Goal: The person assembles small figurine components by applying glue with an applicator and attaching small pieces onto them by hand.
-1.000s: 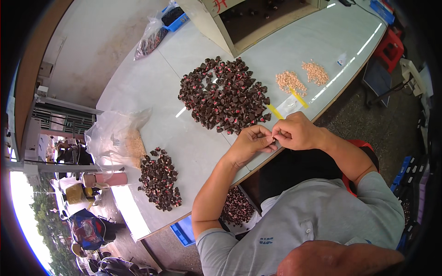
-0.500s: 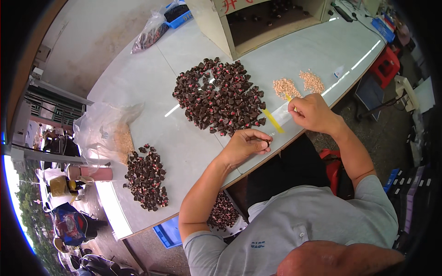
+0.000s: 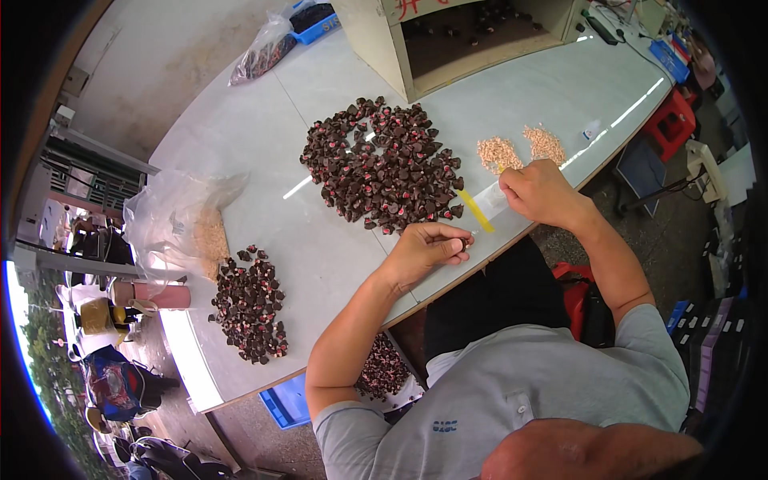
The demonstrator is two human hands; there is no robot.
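Observation:
Near the front edge of the table, my left hand (image 3: pixel 424 254) pinches a small dark knob-like part (image 3: pixel 465 244) between thumb and fingers. To its right, my right hand (image 3: pixel 538 192) is closed with thumb and forefinger together; whatever is in them is hidden. It is just in front of two small piles of beige pieces (image 3: pixel 498 154), close to a yellow tape strip (image 3: pixel 476 210). Beyond my left hand spreads a large heap of dark brown parts with pink or red spots (image 3: pixel 384 172). A smaller heap of similar dark parts (image 3: pixel 250 308) lies at the table's left.
A clear plastic bag with beige pieces (image 3: pixel 210 240) rests beside the smaller heap. At the back stands an open-fronted box (image 3: pixel 368 44) with dark parts inside. A blue tray (image 3: pixel 318 30) and a filled bag (image 3: pixel 262 58) lie back left. Below the table is a blue bin (image 3: pixel 286 402).
The view has shifted slightly. Both hands stay in nearly the same places over the table; the dark part in my left fingers appears slightly turned.

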